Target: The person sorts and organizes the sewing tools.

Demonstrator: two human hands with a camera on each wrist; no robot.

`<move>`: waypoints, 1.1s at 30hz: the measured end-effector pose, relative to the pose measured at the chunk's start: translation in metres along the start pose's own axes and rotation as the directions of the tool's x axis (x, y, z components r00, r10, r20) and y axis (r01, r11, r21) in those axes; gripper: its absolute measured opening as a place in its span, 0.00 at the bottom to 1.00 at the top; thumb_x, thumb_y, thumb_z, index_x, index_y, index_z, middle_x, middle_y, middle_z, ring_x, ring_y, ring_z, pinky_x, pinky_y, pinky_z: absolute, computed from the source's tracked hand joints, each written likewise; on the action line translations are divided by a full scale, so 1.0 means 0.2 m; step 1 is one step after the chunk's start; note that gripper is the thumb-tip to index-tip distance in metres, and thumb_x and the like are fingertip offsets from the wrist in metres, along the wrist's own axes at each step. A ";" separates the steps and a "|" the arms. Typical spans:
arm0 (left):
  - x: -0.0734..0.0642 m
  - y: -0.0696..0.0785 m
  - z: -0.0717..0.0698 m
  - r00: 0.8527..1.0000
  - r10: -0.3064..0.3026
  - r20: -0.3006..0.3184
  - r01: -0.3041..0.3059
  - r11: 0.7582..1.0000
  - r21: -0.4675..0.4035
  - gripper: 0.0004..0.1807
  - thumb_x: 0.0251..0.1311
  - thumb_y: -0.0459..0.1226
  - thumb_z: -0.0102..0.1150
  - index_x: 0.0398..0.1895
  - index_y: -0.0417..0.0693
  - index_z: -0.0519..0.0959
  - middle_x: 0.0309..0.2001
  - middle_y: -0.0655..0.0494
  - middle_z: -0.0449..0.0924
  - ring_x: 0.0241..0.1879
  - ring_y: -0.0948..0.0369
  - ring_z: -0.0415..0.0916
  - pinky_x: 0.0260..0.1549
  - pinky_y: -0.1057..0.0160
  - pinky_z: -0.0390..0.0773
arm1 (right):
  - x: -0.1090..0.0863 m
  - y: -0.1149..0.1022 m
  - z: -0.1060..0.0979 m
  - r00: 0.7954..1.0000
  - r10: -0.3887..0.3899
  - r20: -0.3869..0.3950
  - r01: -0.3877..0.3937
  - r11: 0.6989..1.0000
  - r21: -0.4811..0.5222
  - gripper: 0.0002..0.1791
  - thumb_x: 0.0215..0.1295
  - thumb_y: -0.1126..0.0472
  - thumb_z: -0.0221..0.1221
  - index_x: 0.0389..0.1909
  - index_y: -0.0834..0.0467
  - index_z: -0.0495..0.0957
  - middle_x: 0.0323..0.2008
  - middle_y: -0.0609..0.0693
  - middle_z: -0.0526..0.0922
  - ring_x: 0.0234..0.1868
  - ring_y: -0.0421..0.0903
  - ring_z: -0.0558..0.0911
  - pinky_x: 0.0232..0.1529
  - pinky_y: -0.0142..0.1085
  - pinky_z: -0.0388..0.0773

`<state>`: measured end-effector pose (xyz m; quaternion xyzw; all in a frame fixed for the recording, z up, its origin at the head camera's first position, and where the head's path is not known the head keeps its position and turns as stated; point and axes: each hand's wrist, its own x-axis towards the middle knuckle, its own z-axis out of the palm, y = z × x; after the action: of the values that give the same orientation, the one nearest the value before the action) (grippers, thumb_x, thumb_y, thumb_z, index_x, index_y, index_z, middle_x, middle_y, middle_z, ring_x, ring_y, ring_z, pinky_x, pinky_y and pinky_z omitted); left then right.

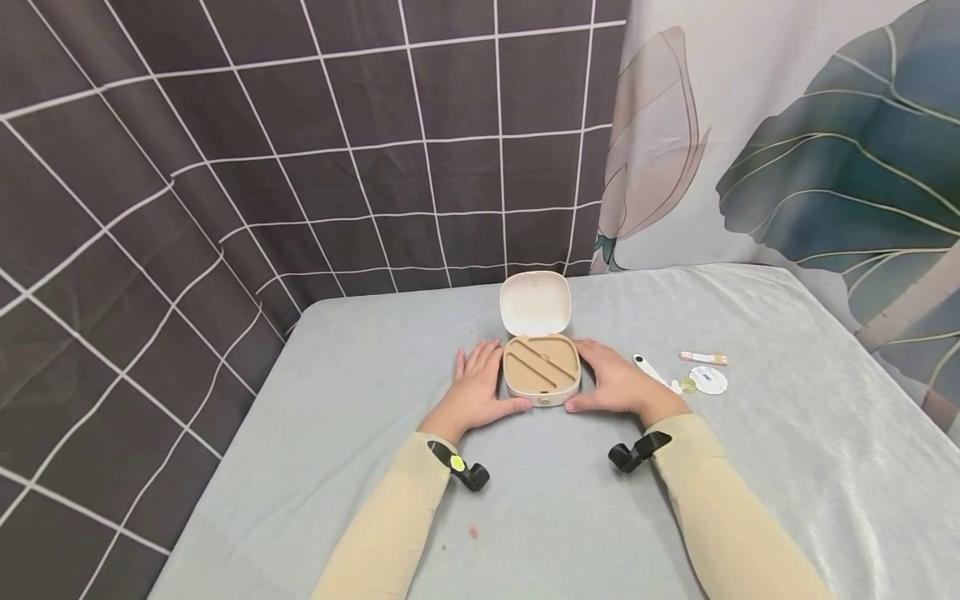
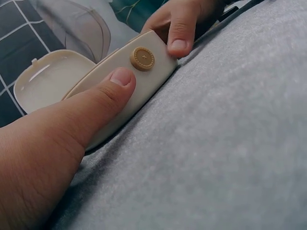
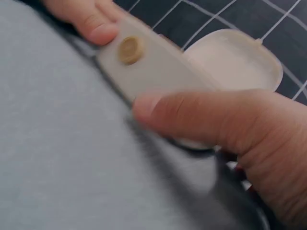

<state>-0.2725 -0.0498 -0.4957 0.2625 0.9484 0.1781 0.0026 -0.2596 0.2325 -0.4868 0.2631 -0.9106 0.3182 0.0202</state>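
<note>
A small hinged box (image 1: 542, 365), cream outside with a tan divided tray inside, lies on the cloth-covered surface. Its pale lid (image 1: 535, 303) stands raised at the back. Two slanted dividers cross the tray, and a round tan button (image 2: 143, 58) sits on the front wall. My left hand (image 1: 478, 386) holds the box at its left side, thumb along the front wall beside the button. On the opposite side my right hand (image 1: 617, 379) grips it, the thumb at the front right corner and the fingers along the right side.
Right of my right hand lie a white slender tool (image 1: 649, 367), a small yellowish round piece (image 1: 687, 384), a white round label (image 1: 708, 380) and a pink-and-white strip (image 1: 703, 358). A grey cloth (image 1: 555, 517) covers the surface; a dark checked curtain (image 1: 420, 167) hangs behind.
</note>
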 end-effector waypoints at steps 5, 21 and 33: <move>0.00 0.00 0.00 0.999 -0.029 0.020 0.029 1.000 0.006 0.63 0.52 0.74 0.58 0.82 0.52 0.47 0.81 0.47 0.46 0.80 0.48 0.37 0.74 0.38 0.30 | -0.02 -0.03 -0.10 0.994 0.095 0.058 -0.096 0.995 0.016 0.56 0.47 0.53 0.76 0.73 0.72 0.59 0.70 0.72 0.66 0.72 0.69 0.63 0.73 0.60 0.56; 0.00 0.01 0.01 0.999 -0.038 0.036 0.036 0.998 0.048 0.66 0.52 0.75 0.56 0.83 0.50 0.41 0.82 0.47 0.42 0.81 0.51 0.37 0.75 0.41 0.32 | -0.09 -0.05 -0.39 0.881 0.451 -0.140 -0.462 0.885 -0.054 0.43 0.65 0.54 0.63 0.71 0.76 0.57 0.60 0.76 0.71 0.60 0.70 0.73 0.62 0.63 0.68; 0.00 0.00 0.02 0.998 -0.046 0.048 0.044 0.998 0.046 0.64 0.53 0.75 0.55 0.83 0.51 0.41 0.82 0.48 0.43 0.80 0.51 0.38 0.75 0.41 0.33 | -0.13 -0.06 -0.42 0.819 0.574 -0.001 -0.572 0.815 -0.097 0.29 0.62 0.54 0.62 0.53 0.74 0.73 0.40 0.64 0.83 0.27 0.50 0.81 0.41 0.51 0.77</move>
<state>-0.2715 -0.0488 -0.4987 0.2453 0.9574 0.1503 0.0239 -0.2417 0.2861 -0.4192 -0.0197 -0.9615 0.2631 -0.0770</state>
